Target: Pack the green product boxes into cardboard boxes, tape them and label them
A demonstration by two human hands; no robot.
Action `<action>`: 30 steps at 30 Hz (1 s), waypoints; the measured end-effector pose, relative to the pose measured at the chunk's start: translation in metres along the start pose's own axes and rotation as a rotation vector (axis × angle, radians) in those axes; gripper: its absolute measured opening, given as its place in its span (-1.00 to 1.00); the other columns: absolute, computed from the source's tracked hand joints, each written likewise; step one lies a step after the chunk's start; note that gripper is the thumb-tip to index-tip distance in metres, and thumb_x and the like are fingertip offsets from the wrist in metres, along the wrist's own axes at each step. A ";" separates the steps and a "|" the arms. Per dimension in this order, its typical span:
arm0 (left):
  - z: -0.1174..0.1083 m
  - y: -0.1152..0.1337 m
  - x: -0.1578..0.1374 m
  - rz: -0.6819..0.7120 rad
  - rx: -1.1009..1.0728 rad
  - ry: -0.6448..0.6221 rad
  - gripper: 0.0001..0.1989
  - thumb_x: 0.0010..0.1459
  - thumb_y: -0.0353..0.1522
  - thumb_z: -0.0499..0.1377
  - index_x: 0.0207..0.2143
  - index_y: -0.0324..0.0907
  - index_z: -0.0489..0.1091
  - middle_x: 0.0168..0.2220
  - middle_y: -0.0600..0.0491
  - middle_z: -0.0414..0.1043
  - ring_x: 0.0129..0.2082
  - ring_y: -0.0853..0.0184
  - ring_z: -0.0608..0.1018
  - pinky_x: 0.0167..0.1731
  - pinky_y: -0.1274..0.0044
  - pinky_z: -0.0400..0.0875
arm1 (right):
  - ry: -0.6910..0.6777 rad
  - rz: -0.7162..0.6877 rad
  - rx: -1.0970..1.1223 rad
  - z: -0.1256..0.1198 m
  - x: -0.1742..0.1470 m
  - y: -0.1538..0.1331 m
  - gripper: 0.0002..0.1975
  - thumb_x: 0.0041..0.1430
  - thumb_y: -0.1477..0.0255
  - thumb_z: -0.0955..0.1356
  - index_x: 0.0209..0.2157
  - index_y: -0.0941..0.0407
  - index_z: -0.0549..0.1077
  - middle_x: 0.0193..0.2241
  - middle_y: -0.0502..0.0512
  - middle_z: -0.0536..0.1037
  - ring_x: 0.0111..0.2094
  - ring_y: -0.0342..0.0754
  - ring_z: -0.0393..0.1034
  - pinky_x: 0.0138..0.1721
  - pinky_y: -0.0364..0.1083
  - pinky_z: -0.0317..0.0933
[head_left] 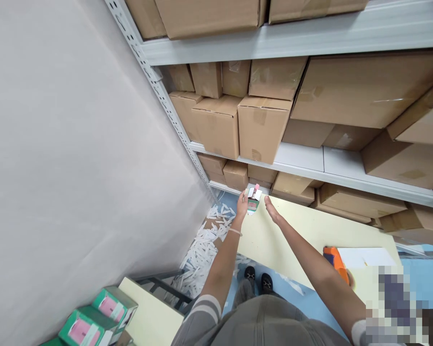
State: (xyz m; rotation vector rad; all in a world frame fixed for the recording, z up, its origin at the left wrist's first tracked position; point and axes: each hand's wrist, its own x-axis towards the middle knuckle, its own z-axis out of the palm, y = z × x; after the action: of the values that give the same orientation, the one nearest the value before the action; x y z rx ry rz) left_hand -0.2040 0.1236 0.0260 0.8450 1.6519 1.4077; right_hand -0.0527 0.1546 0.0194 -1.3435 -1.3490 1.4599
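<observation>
My left hand (pixel 242 203) is closed on the left side of a small green box (pixel 253 205) over the far end of the pale table. The box has a pink panel, and its white flaps stand open. Something pink (pixel 257 186) shows at its top; what kind of thing it is I cannot make out. Just right of the box, my right hand (pixel 272 209) is held apart from it, fingers stretched out and nothing in them.
Cardboard boxes (pixel 263 125) fill the metal shelving (pixel 296 166) beyond the pale table (pixel 292 230). An orange tape dispenser (pixel 337 263) lies at right beside white paper (pixel 366 257). White strips (pixel 202 247) litter the floor. Green boxes (pixel 84 327) stand on another table at lower left.
</observation>
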 end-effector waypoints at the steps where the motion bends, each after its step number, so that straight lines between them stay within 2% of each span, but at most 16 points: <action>1: -0.002 0.003 -0.007 0.005 -0.006 0.012 -0.50 0.25 -0.06 0.11 0.13 -0.11 0.36 0.22 -0.11 0.36 0.26 0.11 0.35 0.28 0.23 0.16 | 0.006 0.030 -0.008 -0.003 -0.006 0.000 -0.02 0.01 -0.31 0.15 0.33 -0.02 0.16 0.33 0.18 0.19 0.34 0.19 0.04 0.30 0.25 -0.04; 4: -0.008 0.011 -0.037 0.026 -0.032 0.022 -0.49 0.31 -0.08 0.03 0.18 -0.15 0.32 0.24 -0.10 0.32 0.28 0.14 0.33 0.30 0.28 0.13 | 0.034 0.100 -0.009 -0.015 -0.032 -0.002 0.00 0.03 -0.31 0.12 0.38 -0.05 0.03 0.36 0.15 0.13 0.34 0.17 0.06 0.31 0.23 -0.05; 8: -0.026 0.012 -0.095 0.080 -0.050 0.001 -0.46 0.32 -0.04 -0.01 0.24 -0.08 0.28 0.30 -0.02 0.24 0.33 0.16 0.24 0.33 0.32 0.09 | 0.136 0.071 0.099 -0.049 -0.091 -0.001 -0.14 0.17 -0.20 0.10 0.38 -0.07 0.03 0.29 0.18 0.27 0.24 0.19 0.26 0.24 0.19 0.14; 10: -0.043 0.011 -0.126 0.093 -0.032 -0.013 -0.43 0.31 -0.01 -0.01 0.26 -0.03 0.24 0.34 0.02 0.18 0.35 0.19 0.20 0.35 0.31 0.04 | 0.203 0.026 0.162 -0.072 -0.127 0.000 -0.19 0.20 -0.16 0.12 0.38 -0.07 0.06 0.28 0.16 0.29 0.23 0.17 0.27 0.24 0.17 0.13; 13: -0.076 0.014 -0.163 0.102 0.012 -0.030 -0.38 0.29 0.05 -0.02 0.28 -0.02 0.22 0.36 0.03 0.13 0.38 0.19 0.14 0.37 0.28 -0.05 | 0.267 -0.021 0.202 -0.106 -0.173 -0.004 -0.20 0.23 -0.12 0.15 0.38 0.00 0.06 0.29 0.16 0.28 0.27 0.15 0.21 0.30 0.20 0.00; 17: -0.117 0.037 -0.191 0.137 0.007 0.080 -0.31 0.28 0.10 -0.07 0.29 -0.07 0.21 0.37 -0.03 0.09 0.39 0.17 0.10 0.38 0.28 -0.10 | 0.344 -0.120 0.211 -0.130 -0.201 -0.026 -0.24 0.27 -0.07 0.17 0.37 0.03 0.09 0.28 0.17 0.30 0.30 0.13 0.15 0.33 0.19 -0.11; 20: -0.133 0.057 -0.204 0.178 -0.016 0.190 -0.31 0.29 0.09 -0.09 0.33 -0.06 0.14 0.39 -0.03 0.05 0.39 0.19 0.10 0.38 0.29 -0.09 | 0.295 -0.217 0.199 -0.125 -0.198 -0.047 -0.29 0.30 -0.02 0.18 0.35 0.04 0.12 0.25 0.18 0.35 0.28 0.10 0.18 0.32 0.19 -0.08; 24: -0.145 0.075 -0.234 0.296 -0.033 0.334 -0.34 0.32 0.05 -0.10 0.35 -0.04 0.08 0.41 0.01 -0.01 0.40 0.25 0.08 0.38 0.37 -0.08 | 0.160 -0.308 0.212 -0.093 -0.187 -0.072 -0.31 0.30 0.01 0.20 0.33 0.09 0.18 0.18 0.23 0.42 0.24 0.11 0.25 0.29 0.22 -0.02; 27: -0.160 0.081 -0.275 0.351 0.014 0.495 -0.37 0.35 0.02 -0.12 0.36 -0.01 0.06 0.41 0.04 -0.01 0.40 0.27 0.08 0.38 0.38 -0.08 | -0.002 -0.358 0.198 -0.056 -0.185 -0.086 -0.32 0.29 0.01 0.21 0.31 0.09 0.22 0.15 0.23 0.45 0.22 0.11 0.28 0.27 0.21 0.02; 30: -0.179 0.078 -0.336 0.308 0.091 0.711 -0.40 0.35 0.00 -0.10 0.35 0.01 0.07 0.40 0.06 0.03 0.40 0.28 0.07 0.39 0.37 -0.10 | -0.229 -0.395 0.146 -0.017 -0.194 -0.097 -0.33 0.29 0.01 0.22 0.30 0.08 0.24 0.14 0.24 0.46 0.21 0.13 0.28 0.26 0.20 0.03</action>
State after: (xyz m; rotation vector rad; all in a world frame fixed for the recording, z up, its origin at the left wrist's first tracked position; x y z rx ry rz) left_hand -0.2064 -0.2391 0.1642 0.7071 2.1865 2.0181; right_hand -0.0120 -0.0091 0.1561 -0.7788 -1.5165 1.4317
